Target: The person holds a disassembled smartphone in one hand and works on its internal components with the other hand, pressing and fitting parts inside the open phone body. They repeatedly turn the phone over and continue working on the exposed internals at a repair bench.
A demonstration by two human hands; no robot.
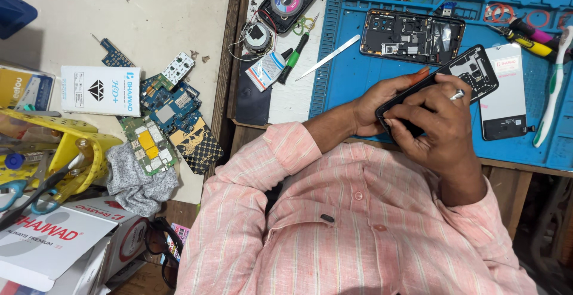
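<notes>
Both my hands hold a black phone [474, 68] with its back open, tilted above the blue repair mat [346, 74]. My left hand [379, 101] grips the phone's lower end from the left, thumb along its edge. My right hand [439, 125] wraps over the phone's middle and pinches a thin metal tool [457, 95] against it. The lower part of the phone is hidden under my fingers. My pink striped shirt fills the bottom of the view.
On the mat lie a second opened phone frame [412, 32], a white screen panel [507, 95], a toothbrush [552, 86], screwdrivers [528, 38] and a metal spudger [328, 59]. Left of it are a green screwdriver [295, 53], circuit boards [164, 113], boxes [98, 89] and scissors [30, 190].
</notes>
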